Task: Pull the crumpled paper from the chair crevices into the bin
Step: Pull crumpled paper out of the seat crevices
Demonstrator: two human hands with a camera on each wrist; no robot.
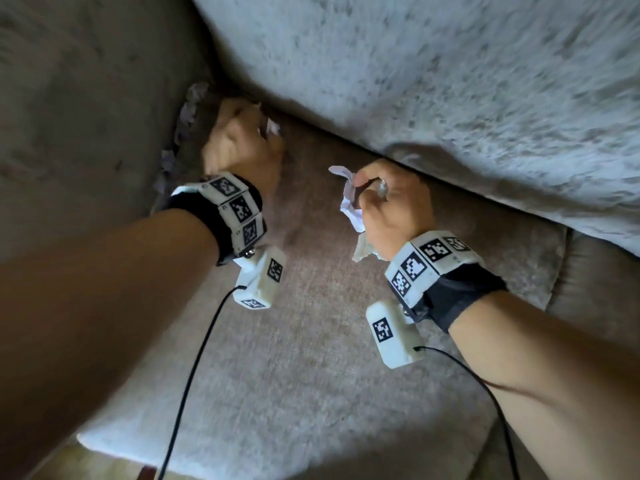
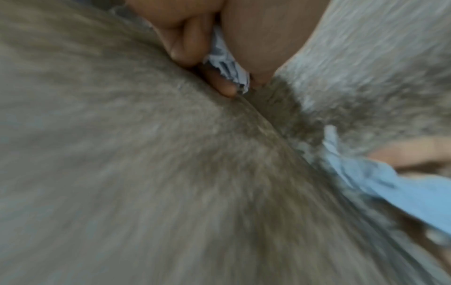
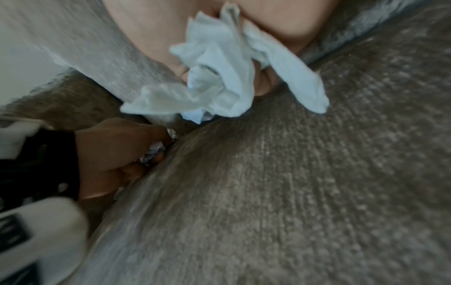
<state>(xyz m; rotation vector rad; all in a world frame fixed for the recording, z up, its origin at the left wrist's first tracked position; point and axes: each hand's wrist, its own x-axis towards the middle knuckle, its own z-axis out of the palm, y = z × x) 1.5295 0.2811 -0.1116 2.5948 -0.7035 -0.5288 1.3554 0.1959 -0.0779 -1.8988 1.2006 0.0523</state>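
A wad of crumpled white paper sat bunched inside the curled fingers of the person's right hand, its loose ends sticking out past the thumb side and below the heel of the palm, above the brown seat cushion and just in front of the pale plush backrest. From the right wrist view the same paper spilled out of the closed grip in several folded flaps, hanging near the cushion surface. A second, smaller scrap of paper was pinched by the left hand at the corner where the seat met the backrest and the chair arm; the left wrist view showed that scrap squeezed between the fingertips and the thumb, right at the mouth of the crevice, though blur made it unclear whether its lower end was free of the gap. More crumpled bits lay wedged along the crevice between the cushion and the arm, just left of the left hand. Both hands were closed around their paper, with the fingers tightly curled. Each wrist carried a black band with white marker blocks, and a white camera unit with a black cable hung beneath each one. The two hands were near each other over the rear of the seat, apart and not touching.
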